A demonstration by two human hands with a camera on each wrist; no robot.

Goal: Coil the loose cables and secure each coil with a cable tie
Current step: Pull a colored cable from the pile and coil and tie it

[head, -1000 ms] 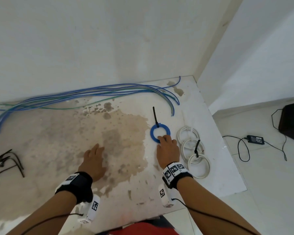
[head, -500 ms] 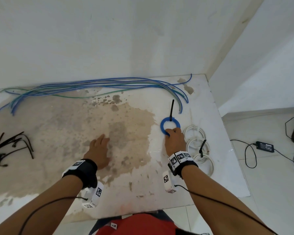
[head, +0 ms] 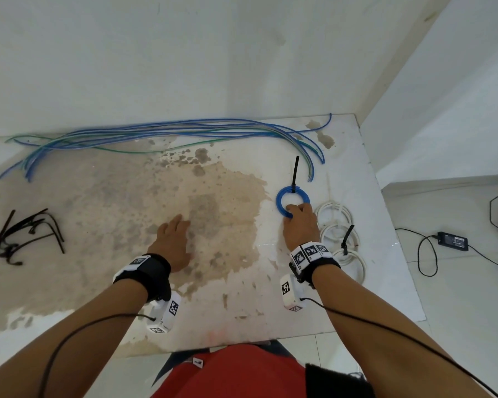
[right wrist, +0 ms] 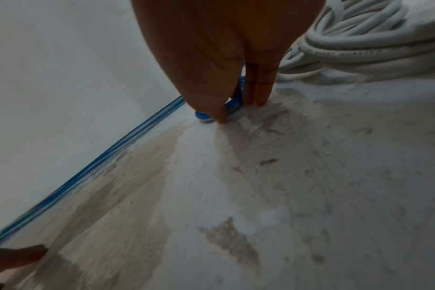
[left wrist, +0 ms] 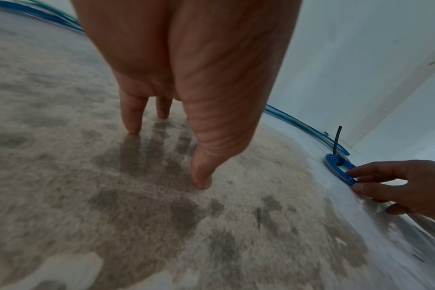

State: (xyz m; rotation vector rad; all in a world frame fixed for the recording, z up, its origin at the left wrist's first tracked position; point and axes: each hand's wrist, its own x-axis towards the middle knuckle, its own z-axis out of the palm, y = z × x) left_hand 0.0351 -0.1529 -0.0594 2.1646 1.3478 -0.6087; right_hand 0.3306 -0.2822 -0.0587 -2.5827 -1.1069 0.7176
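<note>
1. Spare cable ties (head: 26,234) lie far left on desk (head: 385,268), well apart from both hands; a long reach for the next one.
2. Left hand (head: 171,244) flat, fingers spread on desk, holding nothing; no steadying if coil shifts.
3. Loose cables (head: 161,133) along the wall, uncoiled; could tangle w/ coil.
4. Right hand (head: 299,225) fingertips pinch tied blue coil (head: 293,200) near edge; may nudge white coils (head: 338,234) beside it.

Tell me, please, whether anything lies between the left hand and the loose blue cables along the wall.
Nothing visible does. The left hand rests flat on the stained tabletop, and only bare surface separates it from the loose blue cables.
</note>
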